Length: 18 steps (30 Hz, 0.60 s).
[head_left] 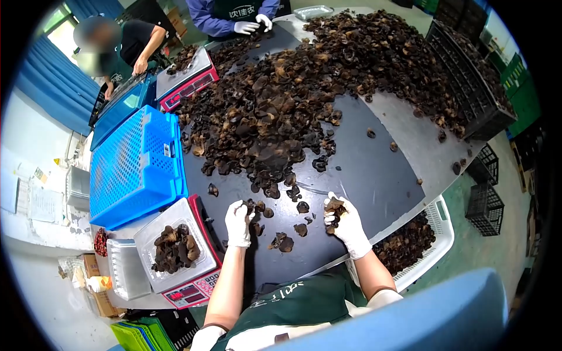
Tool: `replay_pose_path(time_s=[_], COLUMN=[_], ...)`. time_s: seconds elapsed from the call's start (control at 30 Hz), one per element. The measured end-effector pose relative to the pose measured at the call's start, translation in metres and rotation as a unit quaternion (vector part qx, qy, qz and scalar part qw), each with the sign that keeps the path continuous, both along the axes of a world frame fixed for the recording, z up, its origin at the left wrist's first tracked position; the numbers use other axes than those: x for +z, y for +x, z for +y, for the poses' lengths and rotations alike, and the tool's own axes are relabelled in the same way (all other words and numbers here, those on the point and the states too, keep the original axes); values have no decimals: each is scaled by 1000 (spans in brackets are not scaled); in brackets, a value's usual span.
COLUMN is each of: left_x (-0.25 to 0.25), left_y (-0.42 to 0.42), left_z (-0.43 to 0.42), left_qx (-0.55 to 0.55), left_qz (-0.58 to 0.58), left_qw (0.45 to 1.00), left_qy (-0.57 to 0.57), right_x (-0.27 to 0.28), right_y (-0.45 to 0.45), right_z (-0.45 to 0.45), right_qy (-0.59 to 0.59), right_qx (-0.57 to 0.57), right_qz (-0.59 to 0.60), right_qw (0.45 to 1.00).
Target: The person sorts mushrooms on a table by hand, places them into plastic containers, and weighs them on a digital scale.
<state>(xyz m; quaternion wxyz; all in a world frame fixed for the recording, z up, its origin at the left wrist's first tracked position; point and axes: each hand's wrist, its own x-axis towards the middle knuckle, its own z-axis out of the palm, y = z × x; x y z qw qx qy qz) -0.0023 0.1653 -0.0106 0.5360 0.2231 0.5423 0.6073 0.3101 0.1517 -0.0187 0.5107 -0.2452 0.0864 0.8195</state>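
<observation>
Both my hands wear white gloves over the dark tabletop. My left hand (239, 224) is closed round dark fungus pieces at its fingertips. Several brown pieces sit in my right hand (346, 225), its fingers wrapped round them. Between the hands lie a few loose pieces (301, 229). Beyond them spreads a large heap of dark brown fungus (257, 123). To the left, a clear tray (196, 261) with fungus in it rests on a red and white scale (188, 292).
Blue crates (132, 169) stand at the left beside clear empty trays (126, 269). A white basket (446, 234) of fungus is below the table's right edge. Black crates (468, 82) are at the right. Two co-workers stand across the table, one with gloved hands (252, 26) near the heap.
</observation>
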Motion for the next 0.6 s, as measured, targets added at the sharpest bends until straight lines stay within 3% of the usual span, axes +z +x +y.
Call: replay_pose_path(time_s=[0.07,0.13,0.2,0.23,0.27,0.33,0.4,0.47,0.57,0.6], left_x=[0,15,59,66,83,87,92,94,66,63], left_y=[11,41,92,114,148,184,184,163,113,94], left_z=[2,2,-8,-14,-25,-74,-75,-53,-15,-8], left_qx=[1,-27,-190,-322,-419,-487,-533,-477,-333,-321], left_qz=[-22,57,124,360,338,-22,157,314,510,601], left_qw=[1000,998,974,855,832,868,794,744,732,691], left_qy=[1,-15,25,188,135,100,249,346,305,241], right_x=[6,15,37,53,64,61,72,65,44,35], right_y=[10,30,68,85,104,162,209,224,238,242], right_z=[-3,-8,-17,-24,-31,-52,-76,-89,-102,-106], right_qy=[-11,-4,18,1,-16,34,38,31,12,5], right_qx=[-12,-44,-63,-114,-165,-211,-253,-255,-246,-240], right_qz=[-41,-78,-104,-169,-234,-289,-428,-478,-617,-659], right_qw=[999,996,992,979,958,933,867,840,748,713])
